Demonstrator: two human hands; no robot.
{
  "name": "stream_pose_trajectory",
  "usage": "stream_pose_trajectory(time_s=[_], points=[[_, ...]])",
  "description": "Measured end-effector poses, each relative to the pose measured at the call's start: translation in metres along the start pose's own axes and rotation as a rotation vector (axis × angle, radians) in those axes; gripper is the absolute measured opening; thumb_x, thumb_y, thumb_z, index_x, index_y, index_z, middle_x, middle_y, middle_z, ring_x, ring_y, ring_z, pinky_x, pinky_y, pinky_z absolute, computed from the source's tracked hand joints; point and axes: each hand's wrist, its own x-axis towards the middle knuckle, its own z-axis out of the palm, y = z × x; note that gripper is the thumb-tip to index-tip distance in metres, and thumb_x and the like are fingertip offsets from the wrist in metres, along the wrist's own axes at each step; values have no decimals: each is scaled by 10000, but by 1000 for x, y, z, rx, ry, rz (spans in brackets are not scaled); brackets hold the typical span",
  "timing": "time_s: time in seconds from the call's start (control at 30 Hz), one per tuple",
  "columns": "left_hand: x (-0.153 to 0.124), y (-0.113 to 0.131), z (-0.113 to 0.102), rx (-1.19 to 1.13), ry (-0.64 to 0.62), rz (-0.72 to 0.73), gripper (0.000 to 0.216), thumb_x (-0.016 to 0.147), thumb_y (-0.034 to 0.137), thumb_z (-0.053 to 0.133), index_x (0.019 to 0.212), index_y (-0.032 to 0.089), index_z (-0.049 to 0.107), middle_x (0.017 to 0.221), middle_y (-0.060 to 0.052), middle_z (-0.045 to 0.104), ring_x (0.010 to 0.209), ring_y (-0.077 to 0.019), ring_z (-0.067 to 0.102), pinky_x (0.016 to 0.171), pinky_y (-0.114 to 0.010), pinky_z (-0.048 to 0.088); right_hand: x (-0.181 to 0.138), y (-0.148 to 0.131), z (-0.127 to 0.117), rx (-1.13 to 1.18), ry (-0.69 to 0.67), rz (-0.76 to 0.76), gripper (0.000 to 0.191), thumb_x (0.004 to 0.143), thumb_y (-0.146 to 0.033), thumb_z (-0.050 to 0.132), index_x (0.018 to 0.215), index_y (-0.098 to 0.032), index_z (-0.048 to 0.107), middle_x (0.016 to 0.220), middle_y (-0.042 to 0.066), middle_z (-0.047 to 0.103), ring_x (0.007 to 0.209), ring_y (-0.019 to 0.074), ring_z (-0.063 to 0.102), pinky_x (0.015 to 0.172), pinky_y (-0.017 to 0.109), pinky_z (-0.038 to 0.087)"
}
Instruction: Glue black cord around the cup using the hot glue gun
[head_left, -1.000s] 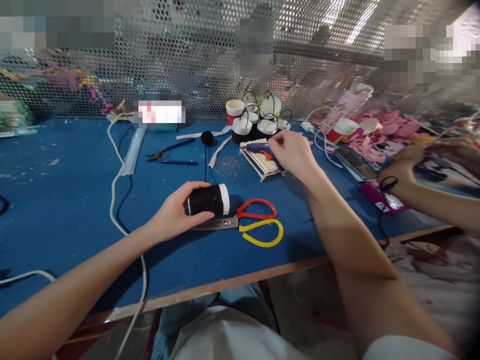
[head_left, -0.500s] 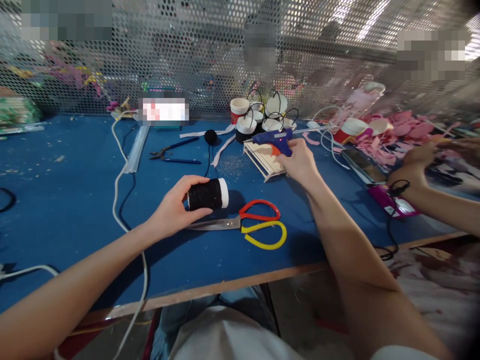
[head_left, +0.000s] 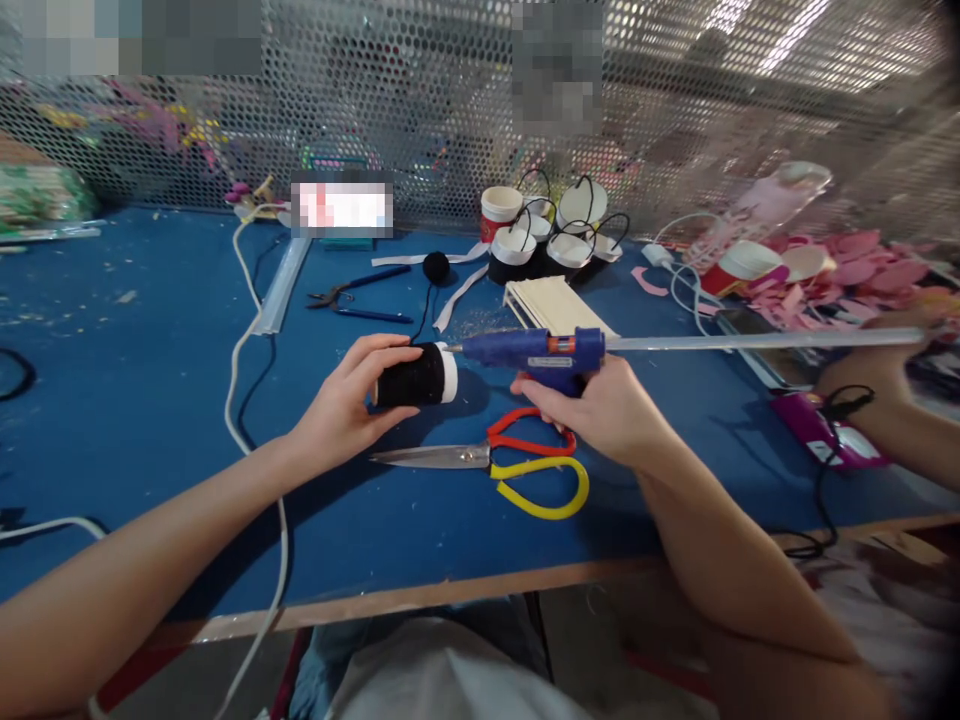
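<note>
Head view shows a blue worktop [head_left: 135, 400] under both hands, backed by a perforated metal screen [head_left: 420, 90] beyond them. Since a second ago the right hand [head_left: 600, 415] has left the stick rack [head_left: 559, 305], which lies just beyond it, and has carried the glue gun [head_left: 536, 352] across to the left; half a second ago the gun was only just lifted off that rack. Now this hand is closed round the gun's grip, and the nozzle tip sits right at the white rim of the cup [head_left: 416, 376], touching it or nearly so. A long clear glue stick [head_left: 757, 342] juts from the back of the gun out to the right. The left hand [head_left: 352, 405] has stayed put, its fingers and thumb wrapped round the black-covered cup, which lies on its side just off the worktop or resting on it; which, I cannot tell. So the gun has now met the cup.

Scissors [head_left: 510, 465] with red and yellow handles lie just nearer the person than both hands. Pliers [head_left: 352, 298] lie beyond the left hand. A cluster of cups [head_left: 551, 235] with black wire handles stands beyond the right hand. Another person's forearm [head_left: 885, 400] is at far right.
</note>
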Motion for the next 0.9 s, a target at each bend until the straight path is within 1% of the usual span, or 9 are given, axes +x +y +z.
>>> stream_pose_trajectory(time_s=[0.07, 0.23, 0.4, 0.47, 0.53, 0.7, 0.8, 0.9], points=[[0, -1, 0, 7, -6, 13, 481, 743, 206, 637, 1183, 227, 443, 1216, -98, 465, 1142, -230, 463, 958, -422, 407, -1, 3, 3, -69, 18, -24, 176, 710, -362, 620, 661, -195, 595, 513, -2, 544, 439, 127, 460, 397, 276, 384], [0, -2, 0, 12, -12, 35, 451, 759, 197, 620, 1176, 224, 450, 1231, -98, 456, 1157, -230, 453, 977, -419, 395, -2, 4, 4, -134, 36, -100, 190, 728, -354, 594, 618, -209, 539, 553, 1, 552, 505, 149, 510, 468, 294, 429], [1, -2, 0, 3, -18, 24, 461, 751, 203, 631, 1176, 218, 452, 1227, -101, 461, 1153, -226, 454, 978, -415, 391, -2, -3, 3, -109, -11, -118, 134, 740, -330, 557, 683, -209, 554, 651, 28, 596, 627, 186, 574, 588, 324, 466], [1, -2, 0, -9, -13, 0, 467, 745, 224, 640, 1173, 220, 454, 1214, -101, 469, 1143, -231, 461, 963, -418, 400, -4, -5, 3, -130, -9, -144, 123, 739, -318, 552, 693, -205, 568, 660, 34, 603, 639, 186, 577, 602, 320, 464], [1, -2, 0, -33, -4, -26, 475, 737, 249, 651, 1170, 225, 457, 1196, -99, 481, 1129, -237, 470, 948, -421, 408, -5, -6, 2, -186, 0, -167, 124, 740, -310, 547, 704, -198, 586, 646, 40, 603, 616, 177, 569, 582, 309, 455], [1, -3, 1, -110, 12, -98, 500, 704, 288, 686, 1152, 222, 474, 1146, -81, 516, 1091, -228, 493, 923, -386, 420, -9, -10, 1, -410, 9, -231, 146, 739, -274, 533, 732, -166, 631, 547, 35, 557, 495, 144, 515, 470, 270, 393], [1, -4, 3, -166, 6, -191, 528, 692, 317, 693, 1161, 225, 467, 1153, -72, 516, 1073, -223, 505, 867, -352, 454, -11, -10, 1, -493, 40, -316, 174, 760, -242, 498, 745, -149, 644, 543, 35, 557, 479, 132, 509, 463, 253, 381], [0, -4, 3, -217, -8, -269, 533, 688, 335, 690, 1161, 228, 469, 1156, -65, 521, 1051, -225, 522, 824, -342, 476, -12, -9, 0, -585, 31, -444, 252, 796, -226, 422, 764, -156, 662, 541, 45, 563, 478, 133, 502, 460, 250, 365]])
